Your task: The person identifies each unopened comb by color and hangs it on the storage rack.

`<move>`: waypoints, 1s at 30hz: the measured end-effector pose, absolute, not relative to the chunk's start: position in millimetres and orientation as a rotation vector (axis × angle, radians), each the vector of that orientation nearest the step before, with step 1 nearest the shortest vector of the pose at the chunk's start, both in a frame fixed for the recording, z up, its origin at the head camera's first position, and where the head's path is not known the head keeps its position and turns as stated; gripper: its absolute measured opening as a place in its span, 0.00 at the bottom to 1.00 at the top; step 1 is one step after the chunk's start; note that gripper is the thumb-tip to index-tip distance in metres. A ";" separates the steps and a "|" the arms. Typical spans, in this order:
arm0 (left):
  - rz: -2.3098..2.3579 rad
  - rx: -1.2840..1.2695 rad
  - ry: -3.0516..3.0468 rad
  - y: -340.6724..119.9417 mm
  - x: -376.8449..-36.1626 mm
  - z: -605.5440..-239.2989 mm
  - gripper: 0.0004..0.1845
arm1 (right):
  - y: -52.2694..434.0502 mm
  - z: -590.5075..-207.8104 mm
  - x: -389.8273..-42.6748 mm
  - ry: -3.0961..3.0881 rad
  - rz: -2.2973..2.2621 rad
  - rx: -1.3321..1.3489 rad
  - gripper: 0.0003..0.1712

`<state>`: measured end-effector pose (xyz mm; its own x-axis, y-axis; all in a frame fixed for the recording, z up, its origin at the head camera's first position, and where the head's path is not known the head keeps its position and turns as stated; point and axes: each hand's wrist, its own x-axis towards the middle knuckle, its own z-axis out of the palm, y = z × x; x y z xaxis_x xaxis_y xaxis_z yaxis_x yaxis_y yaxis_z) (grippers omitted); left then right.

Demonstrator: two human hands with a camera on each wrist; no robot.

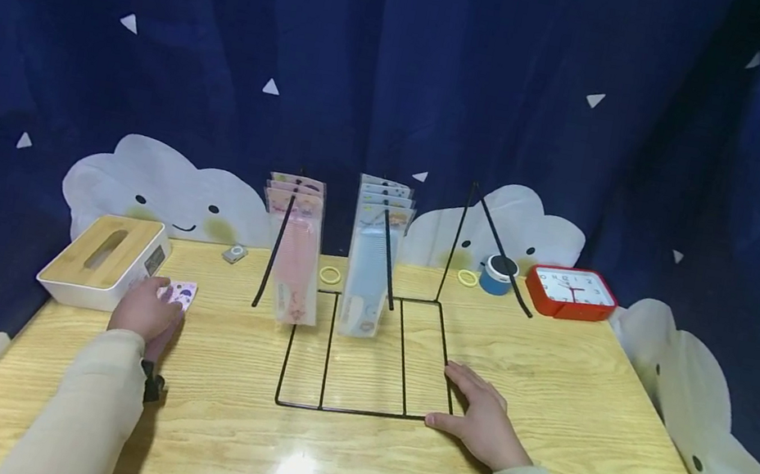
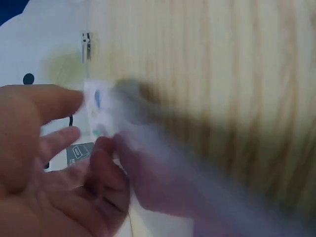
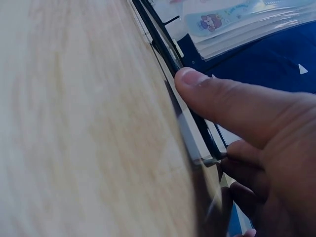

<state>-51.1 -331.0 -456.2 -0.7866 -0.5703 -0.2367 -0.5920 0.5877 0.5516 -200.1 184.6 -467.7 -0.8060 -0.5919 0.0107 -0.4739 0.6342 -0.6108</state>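
Observation:
My left hand [image 1: 144, 312] lies at the table's left, its fingers curled round a small pink-and-white printed packet [image 1: 180, 292]. The left wrist view is blurred: thumb and fingers [image 2: 98, 163] close on the packet [image 2: 148, 177]. My right hand [image 1: 481, 423] rests flat at the front right corner of a black wire rack [image 1: 352, 411]. Its thumb [image 3: 222, 98] lies along the rack's wire [image 3: 163, 44]. Pink comb packs [image 1: 298, 257] and blue comb packs [image 1: 369, 268] hang on the rack's two left pegs. The right peg is bare.
A white tissue box with a wooden lid [image 1: 103, 260] stands just left of my left hand. At the back are a red clock [image 1: 571, 292], a small blue tub [image 1: 497, 275], two yellow rings [image 1: 330, 275] and a small grey clip [image 1: 235, 253].

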 end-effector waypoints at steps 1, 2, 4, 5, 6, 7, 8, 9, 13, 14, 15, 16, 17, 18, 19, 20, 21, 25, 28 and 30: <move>0.936 -0.997 2.766 -330.9 -51.5 -455.8 0.36 | 184.8 -468.1 -200.1 2.668 -0.916 -0.879 0.54; 0.900 -0.976 2.756 -330.6 -51.8 -455.2 0.38 | 184.9 -468.3 -200.0 2.670 -0.919 -0.876 0.54; 0.840 -0.908 2.759 -330.0 -51.6 -454.4 0.40 | 185.0 -469.1 -200.2 2.671 -0.922 -0.875 0.54; 0.824 -0.877 2.766 -329.2 -51.0 -453.5 0.42 | 185.0 -469.1 -200.2 2.670 -0.925 -0.873 0.54; 0.822 -0.855 2.778 -328.3 -50.4 -453.1 0.42 | 184.9 -469.2 -200.3 2.670 -0.927 -0.868 0.54; 0.829 -0.840 2.791 -327.6 -49.5 -452.8 0.42 | 184.8 -469.3 -200.4 2.667 -0.928 -0.868 0.54; 0.843 -0.825 2.802 -326.0 -48.0 -451.8 0.40 | 184.9 -469.4 -200.4 2.664 -0.928 -0.870 0.54; 0.865 -0.809 2.818 -324.1 -46.2 -450.8 0.36 | 184.8 -469.2 -200.3 2.662 -0.929 -0.872 0.54; 0.995 -0.789 2.913 -308.4 -35.9 -440.1 0.15 | 184.8 -468.5 -200.6 2.661 -0.926 -0.874 0.54; 1.032 -0.792 2.946 -301.5 -32.6 -434.6 0.12 | 184.7 -468.4 -201.0 2.664 -0.924 -0.876 0.54; 1.060 -0.788 2.991 -294.4 -29.1 -428.8 0.10 | 184.6 -467.9 -201.1 2.666 -0.925 -0.877 0.54; 1.089 -0.787 3.035 -286.6 -24.7 -422.3 0.11 | 184.4 -467.9 -201.0 2.666 -0.923 -0.879 0.54; 1.131 -0.789 3.072 -277.9 -20.2 -415.5 0.11 | 184.2 -467.8 -200.8 2.667 -0.923 -0.880 0.54; 1.177 -0.802 3.104 -268.2 -15.8 -407.6 0.12 | 184.0 -467.8 -200.7 2.669 -0.922 -0.882 0.54; 1.228 -0.808 3.141 -258.6 -11.6 -399.8 0.12 | 184.1 -467.8 -200.5 2.671 -0.923 -0.881 0.54; 1.266 -0.798 3.180 -249.2 -7.2 -392.0 0.11 | 184.3 -467.5 -200.2 2.670 -0.925 -0.879 0.54; 1.316 -0.776 3.216 -239.7 -2.5 -384.3 0.10 | 184.5 -467.1 -199.9 2.669 -0.924 -0.882 0.54; 1.535 -0.592 3.341 -203.1 15.8 -353.7 0.03 | 184.6 -465.9 -199.7 2.670 -0.923 -0.890 0.54; 1.701 -0.387 3.389 -181.9 27.5 -332.2 0.05 | 183.9 -466.0 -199.6 2.673 -0.913 -0.891 0.53; 1.826 -0.253 3.387 -172.6 32.2 -321.1 0.06 | 183.0 -465.7 -198.9 2.669 -0.907 -0.893 0.53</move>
<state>32.2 -172.6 -321.1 -0.7478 -0.4116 0.5210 0.2092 0.5986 0.7732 -198.9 183.0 -465.7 -0.8023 -0.5967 0.0184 -0.4843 0.6326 -0.6044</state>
